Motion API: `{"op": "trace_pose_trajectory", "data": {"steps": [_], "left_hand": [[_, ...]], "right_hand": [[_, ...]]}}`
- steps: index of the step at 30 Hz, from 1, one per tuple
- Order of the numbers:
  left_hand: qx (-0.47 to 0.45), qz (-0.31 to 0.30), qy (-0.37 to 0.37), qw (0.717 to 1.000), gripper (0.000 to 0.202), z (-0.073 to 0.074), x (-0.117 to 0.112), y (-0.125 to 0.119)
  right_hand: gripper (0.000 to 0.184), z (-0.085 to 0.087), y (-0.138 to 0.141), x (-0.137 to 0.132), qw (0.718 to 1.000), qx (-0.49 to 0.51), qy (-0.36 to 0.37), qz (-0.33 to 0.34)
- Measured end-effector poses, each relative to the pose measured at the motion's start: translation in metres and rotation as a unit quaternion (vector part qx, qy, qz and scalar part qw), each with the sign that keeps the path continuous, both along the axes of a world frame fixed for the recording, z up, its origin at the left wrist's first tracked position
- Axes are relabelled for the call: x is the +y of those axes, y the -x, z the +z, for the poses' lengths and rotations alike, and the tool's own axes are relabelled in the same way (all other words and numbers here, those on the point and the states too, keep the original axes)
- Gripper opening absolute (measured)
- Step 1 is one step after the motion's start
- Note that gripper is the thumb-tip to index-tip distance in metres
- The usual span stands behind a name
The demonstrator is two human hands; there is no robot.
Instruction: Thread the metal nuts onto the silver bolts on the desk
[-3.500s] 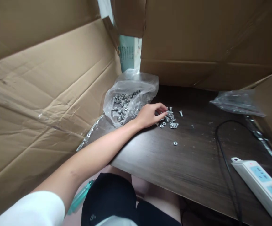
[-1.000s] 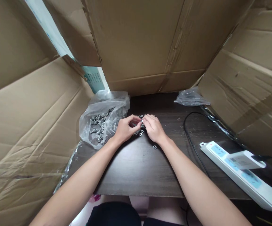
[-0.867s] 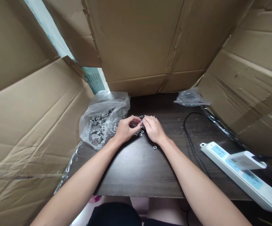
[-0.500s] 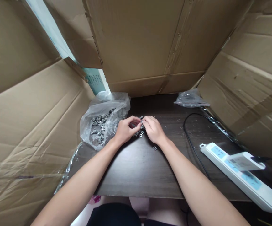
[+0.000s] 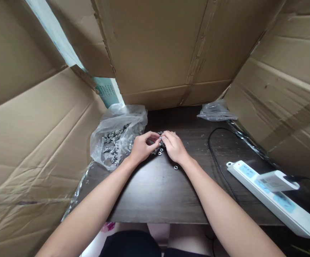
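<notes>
My left hand [image 5: 144, 145] is closed in a pinch, thumb and forefinger meeting at a small shiny metal fastener [image 5: 160, 139]. From the other side, the fingertips of my right hand [image 5: 173, 145] close on the same piece. It looks like a bolt, but fingers cover most of it, and whether a nut sits on it I cannot tell. Just below the fingertips lie loose hex nuts [image 5: 159, 153], with more pieces partly hidden behind the hands. A single nut [image 5: 176, 167] lies apart, near my right wrist. Left of my left hand, a clear plastic bag [image 5: 97, 142] holds many bolts [image 5: 114, 139].
Cardboard walls [image 5: 160, 46] enclose the dark wooden table [image 5: 155, 200] at the back and sides. A flattened plastic bag [image 5: 216, 110] lies at the back right. At the right stand a white power strip [image 5: 273, 200] with a plugged-in adapter and a black cable [image 5: 214, 153].
Both hands keep the same pinch at the same spot, with only slight finger movement. The whole view has shifted a little.
</notes>
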State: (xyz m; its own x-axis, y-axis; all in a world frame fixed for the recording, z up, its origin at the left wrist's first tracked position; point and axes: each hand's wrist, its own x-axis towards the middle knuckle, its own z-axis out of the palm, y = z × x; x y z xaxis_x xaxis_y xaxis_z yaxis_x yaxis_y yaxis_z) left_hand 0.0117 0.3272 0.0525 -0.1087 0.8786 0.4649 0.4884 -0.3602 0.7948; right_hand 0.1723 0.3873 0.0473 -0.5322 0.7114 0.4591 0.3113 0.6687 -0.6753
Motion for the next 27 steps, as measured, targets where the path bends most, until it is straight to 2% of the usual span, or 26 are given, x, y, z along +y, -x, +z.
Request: {"op": "trace_pose_trajectory", "data": {"steps": [10,17,23,25,27], "left_hand": [[-0.01,0.016,-0.004,1.0,0.012,-0.001,0.001,0.001],[0.002,0.003,0.0,1.0,0.014,0.002,-0.001,0.0],[0.01,0.002,0.005,1.0,0.014,-0.004,0.0,0.001],[0.027,0.007,0.002,1.0,0.015,0.0,0.002,0.001],[0.045,0.028,-0.019,0.998,0.019,0.016,0.0,-0.003]], "right_hand": [[0.026,0.005,0.002,-0.002,0.999,-0.031,0.003,-0.035],[0.027,0.003,0.004,-0.002,0.998,-0.044,0.011,-0.038],[0.028,0.003,0.004,-0.002,0.998,-0.041,0.008,-0.037],[0.029,0.003,0.004,-0.002,0.999,-0.035,0.014,-0.039],[0.03,0.003,0.004,-0.001,0.998,-0.025,0.02,-0.048]]}}
